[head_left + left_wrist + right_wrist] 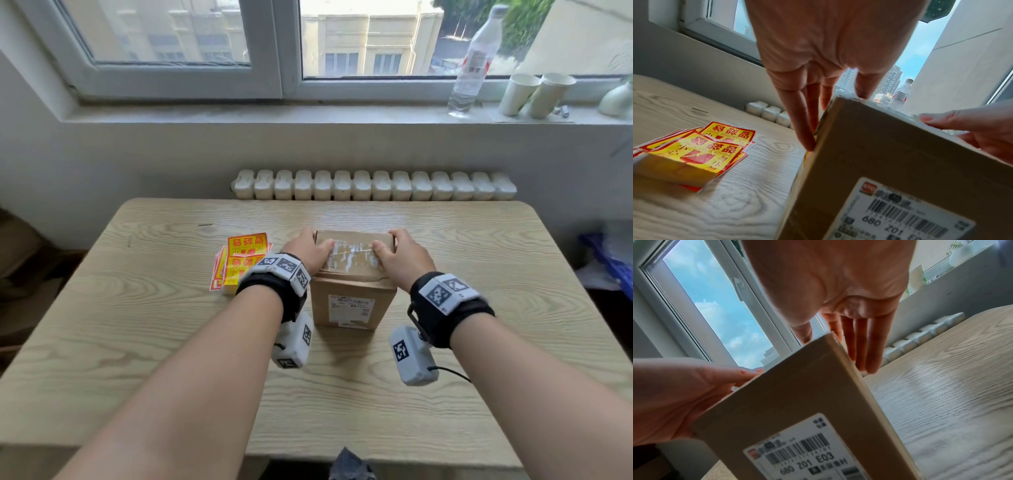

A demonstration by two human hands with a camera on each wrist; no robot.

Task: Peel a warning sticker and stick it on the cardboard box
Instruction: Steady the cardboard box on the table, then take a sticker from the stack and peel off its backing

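Observation:
A brown cardboard box (352,291) with clear tape on top and a white shipping label (351,306) on its near face stands mid-table. My left hand (303,251) is at its left top edge, thumb on the taped top, straight fingers (805,123) flat down the left side. My right hand (400,253) mirrors it on the right, with its fingers (863,345) straight along that side. A fanned stack of red-and-yellow fragile warning stickers (245,257) lies on the table just left of the box, untouched; the left wrist view shows the stickers (715,146) too.
The wooden table (171,342) ends at a white radiator (373,185) under the window. On the sill at the right stand a water bottle (474,65) and two paper cups (534,94). Blue items (603,260) sit beyond the table's right edge.

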